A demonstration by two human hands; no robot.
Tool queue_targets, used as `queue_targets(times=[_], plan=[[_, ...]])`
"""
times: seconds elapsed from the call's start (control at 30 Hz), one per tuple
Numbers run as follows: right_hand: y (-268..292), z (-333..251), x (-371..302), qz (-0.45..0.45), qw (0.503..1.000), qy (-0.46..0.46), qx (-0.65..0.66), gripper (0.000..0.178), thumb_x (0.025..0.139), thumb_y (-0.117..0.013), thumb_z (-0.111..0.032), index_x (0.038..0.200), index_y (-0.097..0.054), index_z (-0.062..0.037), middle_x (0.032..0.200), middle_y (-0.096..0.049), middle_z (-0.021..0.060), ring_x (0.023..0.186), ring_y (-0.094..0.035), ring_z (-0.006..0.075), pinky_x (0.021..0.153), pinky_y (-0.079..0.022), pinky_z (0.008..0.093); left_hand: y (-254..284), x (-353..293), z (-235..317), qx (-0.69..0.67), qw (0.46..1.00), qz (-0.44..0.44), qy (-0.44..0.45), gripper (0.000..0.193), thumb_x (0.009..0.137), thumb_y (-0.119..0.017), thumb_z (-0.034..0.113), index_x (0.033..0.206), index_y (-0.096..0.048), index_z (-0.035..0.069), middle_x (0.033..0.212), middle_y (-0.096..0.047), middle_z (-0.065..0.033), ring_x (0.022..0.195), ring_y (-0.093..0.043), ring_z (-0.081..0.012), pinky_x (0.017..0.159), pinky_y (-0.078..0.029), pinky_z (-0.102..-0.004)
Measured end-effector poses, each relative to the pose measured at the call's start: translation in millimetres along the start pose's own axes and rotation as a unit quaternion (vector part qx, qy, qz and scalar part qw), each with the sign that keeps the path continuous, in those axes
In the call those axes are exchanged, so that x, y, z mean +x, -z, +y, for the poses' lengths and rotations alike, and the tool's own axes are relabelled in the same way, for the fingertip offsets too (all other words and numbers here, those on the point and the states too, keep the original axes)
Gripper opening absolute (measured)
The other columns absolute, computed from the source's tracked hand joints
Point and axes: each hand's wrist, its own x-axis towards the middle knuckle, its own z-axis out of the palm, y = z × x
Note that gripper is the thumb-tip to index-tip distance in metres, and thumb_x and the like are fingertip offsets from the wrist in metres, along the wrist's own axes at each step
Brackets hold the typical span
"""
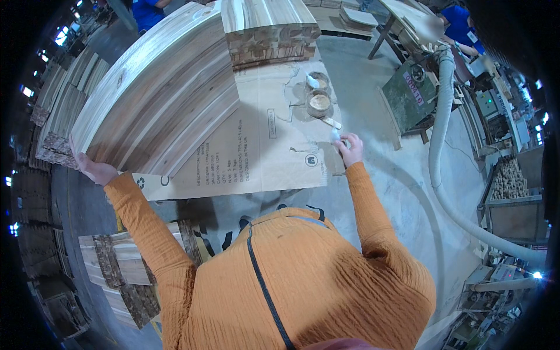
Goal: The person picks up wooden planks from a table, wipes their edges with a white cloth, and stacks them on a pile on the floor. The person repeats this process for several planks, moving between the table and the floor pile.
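A stack of striped wooden panels [166, 111] leans away from me, its edges fanned along the left of the cardboard sheet [256, 140]. My left hand [96, 170] is closed round the near left corner of a panel. Over the right edge of the cardboard, my right hand [351, 150] pinches a small whitish plastic piece [335, 135], possibly a small bottle or nozzle; its lower part is hidden by the fingers. Just beyond lies a flat light stick [331, 122]. Two round tubs [319, 103] of brownish paste stand farther off, with another small white bottle [312, 80] in the far one.
A block of stacked wooden pieces [271, 44] sits at the far end. More boards [76, 99] are piled at left, and panels [125, 262] lie below my left arm. To the right are a green machine [411, 96] and a thick grey hose [440, 151]. Co-workers in blue stand beyond.
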Motion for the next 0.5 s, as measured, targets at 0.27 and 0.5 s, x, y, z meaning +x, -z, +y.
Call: queue_targets(times=[0.27,0.5], plan=[[-2,14,-11,-0.069,0.989,-0.095,0.088,0.026,0.065,-0.074,-0.016,0.088,-0.065,-0.0093,0.112,-0.048,0.0104,0.105,-0.045,0.0275,0.092,-0.037,0.0389,1,-4,7,-0.003,1.0,0.004,-0.009,0.063,0.088,-0.032,0.043,0.129,-0.04,-0.005,0.125,-0.047,-0.0181,0.115,-0.045,-0.0254,0.098,-0.034,-0.0359],[11,35,31,0.015,0.991,-0.061,0.121,0.013,0.073,-0.065,-0.014,0.084,-0.067,-0.0057,0.079,-0.057,0.0069,0.077,-0.054,0.0174,0.065,-0.044,0.0292,-8,-16,28,-0.009,1.0,0.012,-0.005,0.062,0.088,-0.033,0.041,0.13,-0.039,-0.004,0.125,-0.047,-0.018,0.113,-0.047,-0.0251,0.098,-0.035,-0.0351]])
